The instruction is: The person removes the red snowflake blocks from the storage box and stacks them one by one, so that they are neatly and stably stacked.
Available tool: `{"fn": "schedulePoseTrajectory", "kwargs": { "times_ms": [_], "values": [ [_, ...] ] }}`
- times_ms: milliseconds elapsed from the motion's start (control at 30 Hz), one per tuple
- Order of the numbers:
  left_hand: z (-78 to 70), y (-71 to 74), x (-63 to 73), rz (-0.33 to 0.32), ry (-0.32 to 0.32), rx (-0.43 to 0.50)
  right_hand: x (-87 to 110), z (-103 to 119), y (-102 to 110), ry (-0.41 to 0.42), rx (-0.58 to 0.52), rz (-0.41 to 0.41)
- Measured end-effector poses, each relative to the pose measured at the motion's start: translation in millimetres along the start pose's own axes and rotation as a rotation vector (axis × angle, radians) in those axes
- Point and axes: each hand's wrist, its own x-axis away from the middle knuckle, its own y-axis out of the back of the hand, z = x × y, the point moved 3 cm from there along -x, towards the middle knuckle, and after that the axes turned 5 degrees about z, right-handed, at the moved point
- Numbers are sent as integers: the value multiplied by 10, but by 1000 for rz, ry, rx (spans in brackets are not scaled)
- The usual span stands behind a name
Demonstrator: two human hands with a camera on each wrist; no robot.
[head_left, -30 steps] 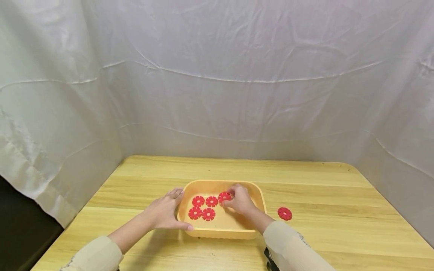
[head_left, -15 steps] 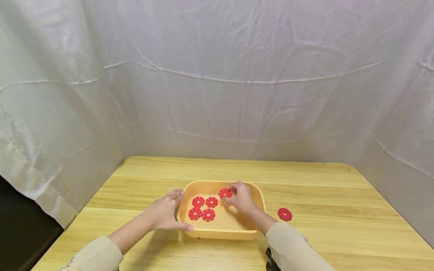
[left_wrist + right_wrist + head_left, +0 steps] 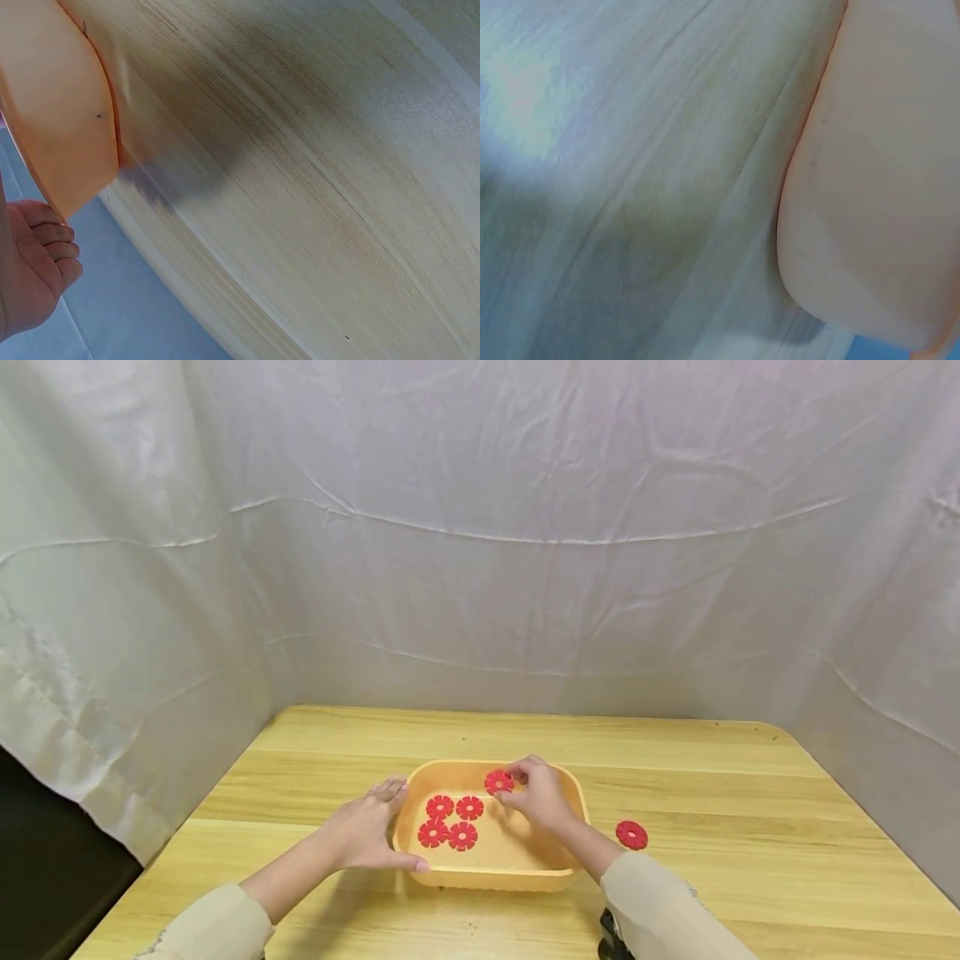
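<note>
My right hand (image 3: 542, 795) pinches a red notched building disc (image 3: 498, 782) between thumb and fingers, up near the back wall of a yellow-orange plastic tray (image 3: 510, 880). On the tray floor, to the left, lie several more red discs (image 3: 462, 837) in a close cluster. My left hand (image 3: 366, 828) holds the tray's left end, thumb over the front rim and fingers at the back left rim. In the left wrist view, the fingers of that left hand (image 3: 45, 251) curl at the tray corner (image 3: 64, 120). The right wrist view catches only the tray's outer wall (image 3: 870, 187), without the right hand.
One more red disc (image 3: 632, 835) lies on the wooden table (image 3: 712, 877) to the right of the tray. Pale curtains (image 3: 525, 593) hang behind the table and on both sides. A dark area (image 3: 52, 860) shows past the left table edge.
My right hand has raised the pinched disc slightly, up and away from the discs on the tray floor. The left hand and the tray have stayed in place.
</note>
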Motion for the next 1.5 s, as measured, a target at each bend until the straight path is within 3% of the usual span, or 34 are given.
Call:
{"fn": "schedulePoseTrajectory", "kwargs": {
  "times_ms": [333, 867, 1500],
  "values": [
    [-6, 5, 2, 1, 4, 0, 53, 24, 73, -24, -22, 5],
    [21, -4, -3, -2, -6, -7, 132, -4, 225, 85, -29, -6],
    [14, 3, 6, 3, -8, -23, 225, -90, 451, 118, 42, -28]
  ]
}}
